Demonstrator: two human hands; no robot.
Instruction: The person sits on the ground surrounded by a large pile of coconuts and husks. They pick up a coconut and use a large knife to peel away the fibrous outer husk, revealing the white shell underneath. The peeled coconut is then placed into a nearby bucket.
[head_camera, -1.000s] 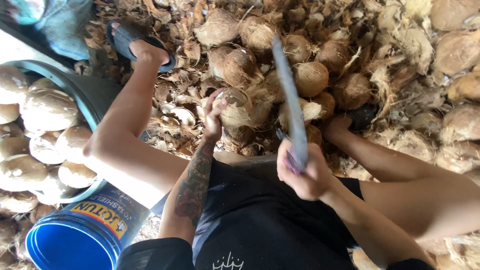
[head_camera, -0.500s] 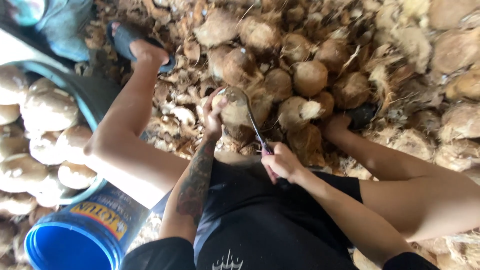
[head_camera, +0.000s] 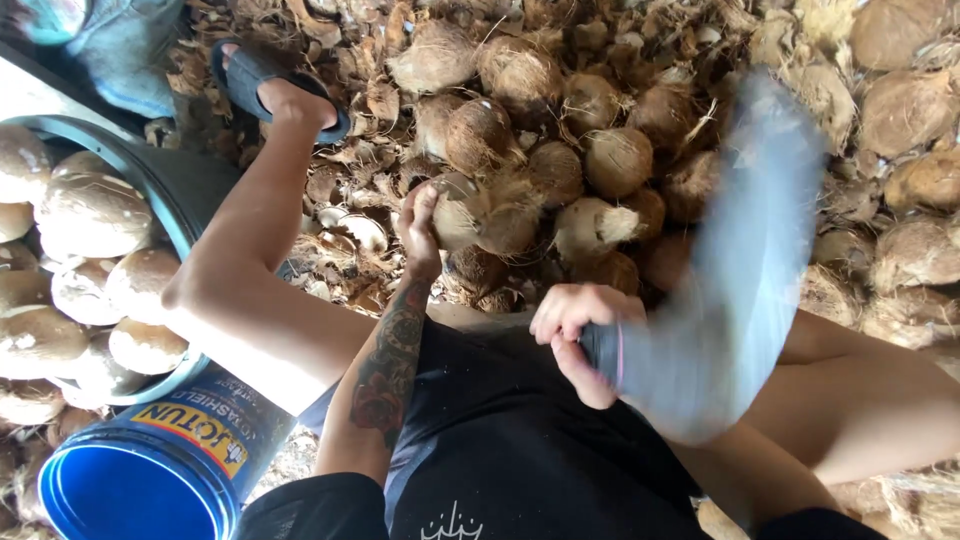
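Observation:
My left hand (head_camera: 422, 232) grips a brown, fibrous coconut (head_camera: 470, 212) held out in front of my knees. My right hand (head_camera: 578, 335) is closed around the handle of a broad grey blade (head_camera: 735, 270), which is motion-blurred and raised to the right of the coconut, apart from it. I sit in black shorts (head_camera: 510, 450) with my left leg (head_camera: 255, 270) stretched out, its foot in a dark sandal (head_camera: 262, 75). A heap of husked coconuts (head_camera: 610, 160) lies just beyond my hands.
A dark tub (head_camera: 175, 185) at the left holds several pale, peeled coconuts (head_camera: 90, 215). A blue bucket (head_camera: 140, 480) stands at the lower left. Husk scraps (head_camera: 345, 215) cover the ground. More coconuts (head_camera: 900, 110) pile up at the right.
The blade struck down onto the held coconut half a second ago and has now swung back up to the right. My left hand keeps the coconut in the same place.

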